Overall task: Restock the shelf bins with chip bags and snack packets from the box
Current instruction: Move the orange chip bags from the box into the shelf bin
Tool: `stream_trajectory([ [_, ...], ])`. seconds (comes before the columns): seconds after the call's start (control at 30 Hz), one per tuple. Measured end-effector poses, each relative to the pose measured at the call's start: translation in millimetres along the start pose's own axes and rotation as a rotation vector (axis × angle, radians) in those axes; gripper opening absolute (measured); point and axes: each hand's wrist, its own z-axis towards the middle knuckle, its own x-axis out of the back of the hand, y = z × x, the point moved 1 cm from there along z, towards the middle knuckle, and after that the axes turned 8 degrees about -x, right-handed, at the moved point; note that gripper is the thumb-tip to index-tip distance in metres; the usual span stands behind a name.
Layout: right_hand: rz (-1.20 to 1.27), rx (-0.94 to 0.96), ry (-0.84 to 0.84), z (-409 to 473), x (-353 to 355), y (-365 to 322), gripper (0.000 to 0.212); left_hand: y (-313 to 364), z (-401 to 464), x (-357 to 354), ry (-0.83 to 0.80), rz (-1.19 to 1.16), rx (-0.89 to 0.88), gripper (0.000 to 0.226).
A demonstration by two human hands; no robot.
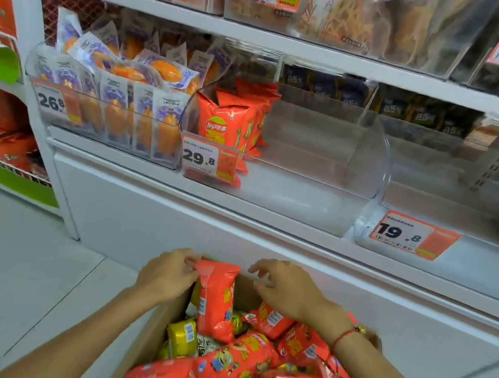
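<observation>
Over the cardboard box [150,328], the left hand [168,274] is pinching the top corner of a red chip bag [217,299] standing upright, glossy with a white label. The right hand [284,286] is hovering beside it, fingers loosely spread, holding nothing. More red bags are filling the box; above, a clear bin [319,181] is sitting mostly bare.

Open room in the clear curved plastic bin [326,182], right of the upright red chip bags [220,120] at its left end.
</observation>
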Motion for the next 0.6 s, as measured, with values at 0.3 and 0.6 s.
stream_trajectory([
  [0.3, -0.205, -0.074, -0.058, 60, -71, -22, 0.046, -14, 6, -58, -0.072, -0.24, 0.016, 0.046],
  [0.6, 0.414, -0.353, -0.052, 47, -74, -10, 0.017, -7, -11, -73, 0.005, -0.659, 0.131, 0.067],
])
